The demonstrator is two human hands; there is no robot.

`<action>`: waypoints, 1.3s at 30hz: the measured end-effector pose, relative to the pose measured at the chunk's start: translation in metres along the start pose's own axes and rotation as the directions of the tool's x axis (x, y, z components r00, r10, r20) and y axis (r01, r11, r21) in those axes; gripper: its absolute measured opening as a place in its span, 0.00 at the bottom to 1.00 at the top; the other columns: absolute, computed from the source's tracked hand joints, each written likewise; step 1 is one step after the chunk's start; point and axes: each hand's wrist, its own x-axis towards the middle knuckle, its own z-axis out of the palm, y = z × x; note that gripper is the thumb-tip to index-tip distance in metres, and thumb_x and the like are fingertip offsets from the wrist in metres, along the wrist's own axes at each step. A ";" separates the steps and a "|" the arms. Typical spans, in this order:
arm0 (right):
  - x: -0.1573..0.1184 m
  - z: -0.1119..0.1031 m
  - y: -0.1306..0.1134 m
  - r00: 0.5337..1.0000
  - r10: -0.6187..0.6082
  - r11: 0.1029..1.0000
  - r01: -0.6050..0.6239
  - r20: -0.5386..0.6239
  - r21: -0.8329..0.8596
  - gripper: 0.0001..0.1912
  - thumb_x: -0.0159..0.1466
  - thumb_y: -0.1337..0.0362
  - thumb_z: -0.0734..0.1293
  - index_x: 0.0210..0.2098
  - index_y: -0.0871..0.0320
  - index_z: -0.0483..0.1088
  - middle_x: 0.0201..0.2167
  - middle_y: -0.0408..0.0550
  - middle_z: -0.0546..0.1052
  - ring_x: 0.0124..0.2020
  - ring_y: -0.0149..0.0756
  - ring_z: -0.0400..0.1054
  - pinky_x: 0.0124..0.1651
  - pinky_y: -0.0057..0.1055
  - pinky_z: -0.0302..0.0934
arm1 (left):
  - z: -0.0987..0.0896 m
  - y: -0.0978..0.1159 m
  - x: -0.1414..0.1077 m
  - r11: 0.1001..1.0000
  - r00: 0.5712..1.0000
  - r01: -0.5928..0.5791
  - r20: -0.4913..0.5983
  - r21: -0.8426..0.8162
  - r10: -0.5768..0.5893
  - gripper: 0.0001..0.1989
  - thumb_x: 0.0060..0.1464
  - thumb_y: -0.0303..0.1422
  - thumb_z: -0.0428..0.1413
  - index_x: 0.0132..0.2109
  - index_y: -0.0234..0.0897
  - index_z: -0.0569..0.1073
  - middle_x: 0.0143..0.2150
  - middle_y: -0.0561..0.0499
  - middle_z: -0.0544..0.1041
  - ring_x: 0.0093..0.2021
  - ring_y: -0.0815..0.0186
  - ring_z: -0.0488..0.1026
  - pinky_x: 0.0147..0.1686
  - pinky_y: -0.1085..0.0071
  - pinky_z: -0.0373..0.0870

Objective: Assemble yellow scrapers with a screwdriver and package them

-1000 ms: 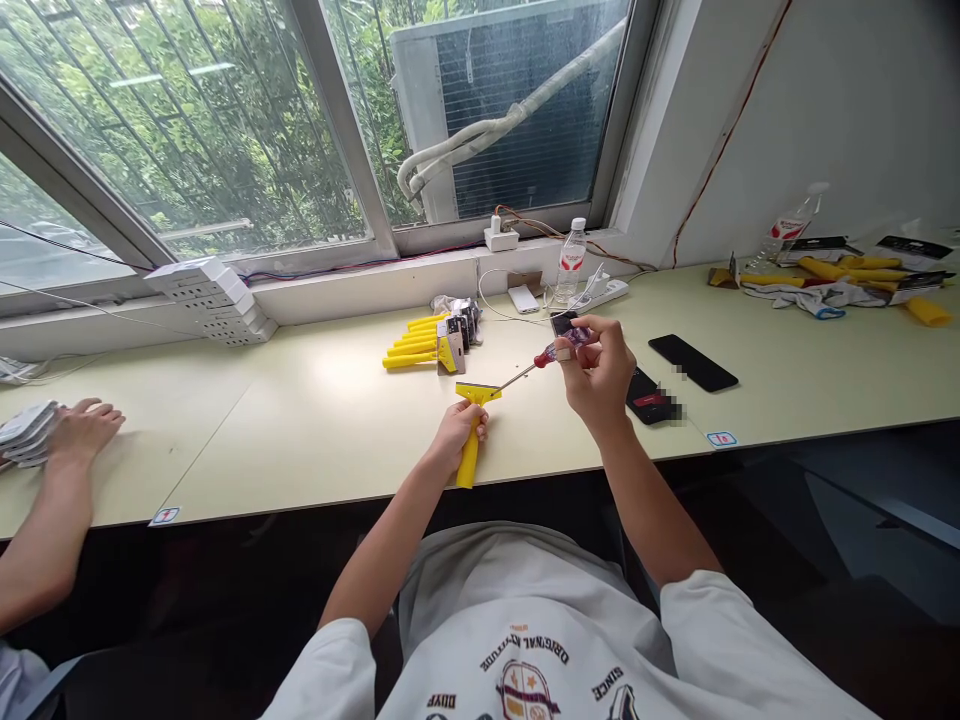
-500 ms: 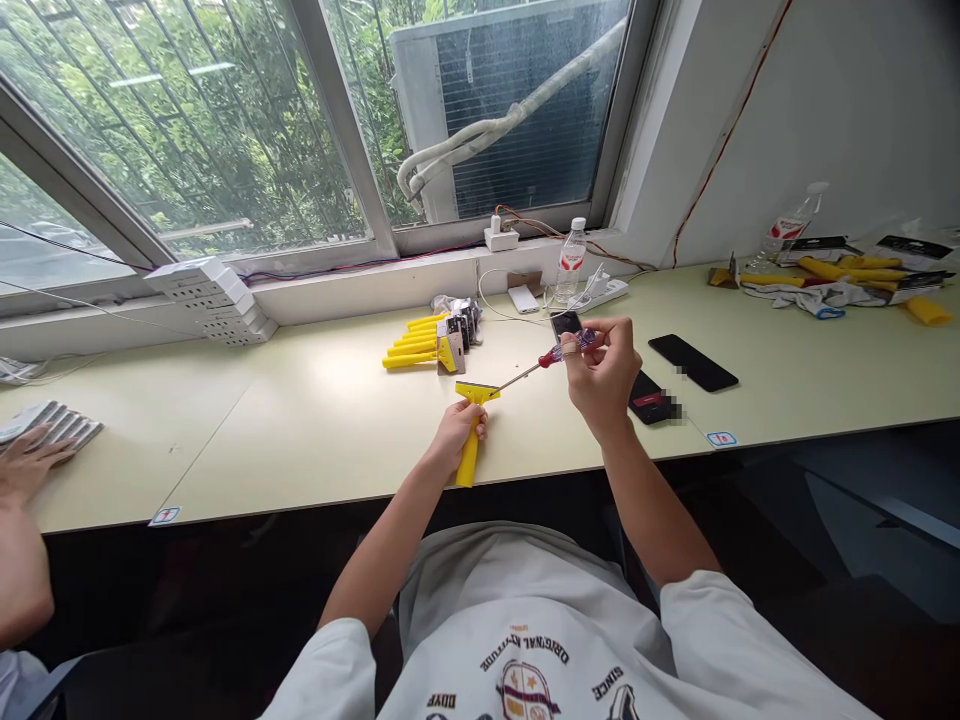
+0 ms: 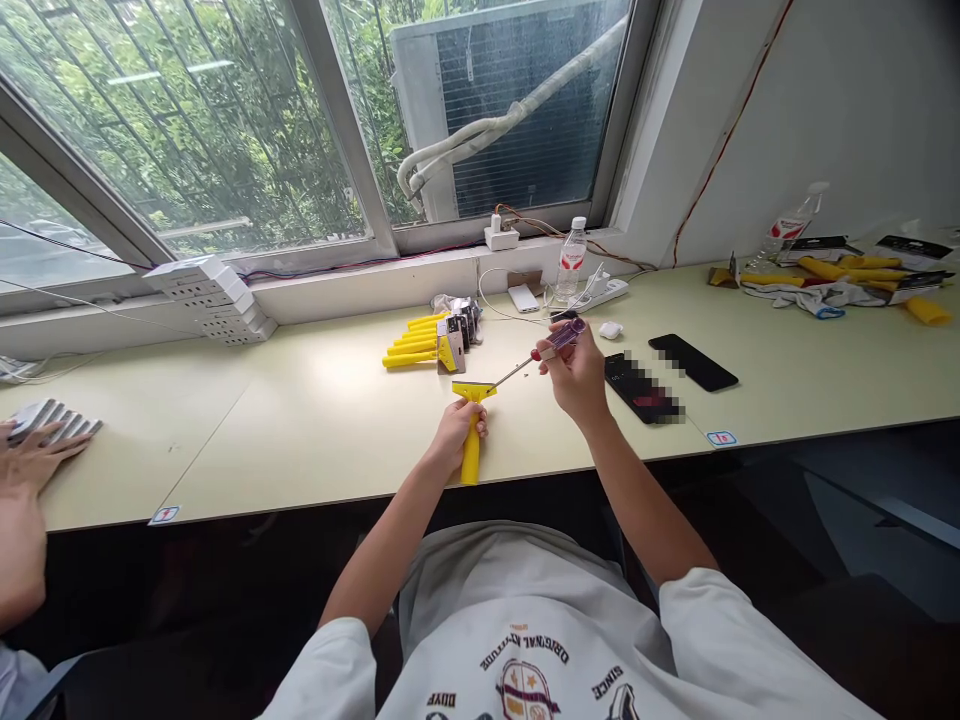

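My left hand [image 3: 457, 435] grips the handle of a yellow plastic scraper [image 3: 471, 450], which stands on the table with its head pointing away from me. My right hand [image 3: 574, 378] pinches a screwdriver [image 3: 559, 342] with a red and purple handle. The thin metal shaft of the screwdriver slants down to the left, and its tip is at the scraper's head. The tip and the head look touching or very close, but I cannot tell which.
Several yellow handles [image 3: 411, 342] lie beside black packaged parts at the back of the table. Two black phones [image 3: 694, 362] lie to the right, with a power strip [image 3: 604, 295] and a water bottle [image 3: 571, 260] behind them. A co-worker's hand [image 3: 34, 458] rests on a stack of grey parts at the left.
My right hand has moved left, bringing the screwdriver tip to the scraper head. A phone and a small white case now show more fully. The co-worker's hand has shifted onto the stack.
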 end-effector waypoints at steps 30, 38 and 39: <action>-0.004 0.009 0.001 0.971 -0.079 0.996 0.069 0.227 0.054 0.26 0.74 0.36 0.68 0.43 0.54 0.76 0.38 0.49 0.85 0.32 0.36 0.76 0.41 0.39 0.76 | -0.003 -0.005 0.005 0.998 1.000 0.003 0.027 -0.066 -0.001 0.14 0.55 0.28 0.65 0.42 0.40 0.67 0.34 0.54 0.75 0.22 0.75 0.64 0.24 0.75 0.65; 0.019 -0.023 0.034 0.959 0.133 0.887 -0.003 0.250 -0.462 0.12 0.75 0.55 0.68 0.41 0.56 0.77 0.31 0.46 0.82 0.34 0.38 0.76 0.41 0.33 0.65 | -0.001 0.003 0.001 0.976 0.996 0.060 0.083 -0.209 -0.044 0.15 0.68 0.46 0.56 0.50 0.39 0.71 0.33 0.52 0.74 0.23 0.70 0.66 0.25 0.73 0.68; 0.021 -0.026 0.040 0.949 0.186 0.829 -0.014 0.253 -0.559 0.10 0.74 0.57 0.69 0.40 0.56 0.78 0.31 0.46 0.82 0.34 0.39 0.75 0.41 0.33 0.63 | -0.002 0.004 0.001 0.972 0.994 0.067 0.094 -0.226 -0.047 0.18 0.70 0.50 0.53 0.51 0.39 0.72 0.33 0.51 0.74 0.23 0.69 0.67 0.25 0.72 0.69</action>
